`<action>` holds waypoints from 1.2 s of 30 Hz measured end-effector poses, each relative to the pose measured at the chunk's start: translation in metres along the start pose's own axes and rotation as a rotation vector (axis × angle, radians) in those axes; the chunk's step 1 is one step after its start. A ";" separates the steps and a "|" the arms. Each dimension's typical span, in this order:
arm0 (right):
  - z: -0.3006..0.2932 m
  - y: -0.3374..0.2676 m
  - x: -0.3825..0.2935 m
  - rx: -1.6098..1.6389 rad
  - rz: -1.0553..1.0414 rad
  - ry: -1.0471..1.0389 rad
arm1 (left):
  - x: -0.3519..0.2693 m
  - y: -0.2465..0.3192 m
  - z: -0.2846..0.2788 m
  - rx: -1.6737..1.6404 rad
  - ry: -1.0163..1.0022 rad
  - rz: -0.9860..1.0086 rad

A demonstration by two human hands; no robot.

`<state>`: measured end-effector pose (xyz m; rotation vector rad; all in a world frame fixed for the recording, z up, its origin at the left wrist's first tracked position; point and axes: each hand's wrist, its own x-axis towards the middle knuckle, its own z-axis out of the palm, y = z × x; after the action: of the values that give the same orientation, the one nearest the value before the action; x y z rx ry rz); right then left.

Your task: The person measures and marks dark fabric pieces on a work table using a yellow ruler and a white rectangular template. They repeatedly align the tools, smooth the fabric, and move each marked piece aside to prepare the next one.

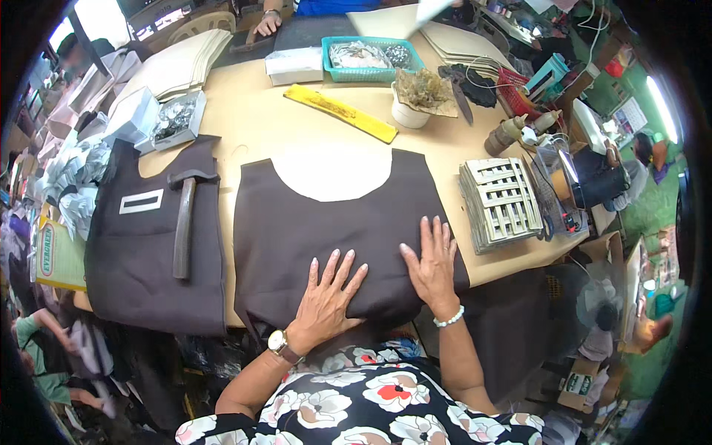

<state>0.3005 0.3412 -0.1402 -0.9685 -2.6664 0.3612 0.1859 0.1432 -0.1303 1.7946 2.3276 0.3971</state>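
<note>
Before me on the table lies a dark brown fabric piece (pixel 334 233) with a rounded neckline cut into its far edge. My left hand (pixel 328 297) rests on its near part, fingers spread and holding nothing. Flat on its right side is my right hand (pixel 434 261), thumb apart from the fingers. A second dark fabric piece (pixel 150 250) lies to the left. On it are a hammer (pixel 184 228), its head at the far end, and a small pale rectangular frame (pixel 141 201). A bright white area (pixel 334 172) shows inside the neckline.
Farther back are a yellow strip (pixel 340 113), a teal basket (pixel 364 75) of small parts and a white tub (pixel 409 114). Stacked lattice pieces (pixel 500 206) stand at the right, near bottles (pixel 503 135). Boxes (pixel 133 114) sit at the left. Across the table is another person's hand (pixel 268 23).
</note>
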 end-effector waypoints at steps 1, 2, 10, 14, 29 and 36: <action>0.007 0.004 -0.005 -0.105 -0.054 0.012 | 0.000 0.003 0.002 0.016 0.004 0.000; 0.006 0.005 -0.006 -0.103 -0.056 0.003 | -0.002 0.005 0.003 0.037 0.004 -0.007; -0.001 0.030 0.026 -0.080 -0.052 -0.021 | 0.000 0.038 0.027 0.057 0.081 -0.032; 0.007 -0.013 0.103 0.156 -0.266 0.104 | 0.000 0.037 0.025 0.006 0.059 -0.031; 0.066 -0.053 0.259 0.305 -0.220 0.165 | 0.016 0.010 0.010 -0.132 0.183 -0.056; -0.023 -0.048 0.179 0.728 -0.259 0.190 | 0.020 0.009 0.013 -0.146 0.181 -0.156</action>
<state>0.1489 0.4258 -0.0715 -0.4008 -2.1662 1.0199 0.1926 0.1656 -0.1391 1.5568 2.4643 0.7112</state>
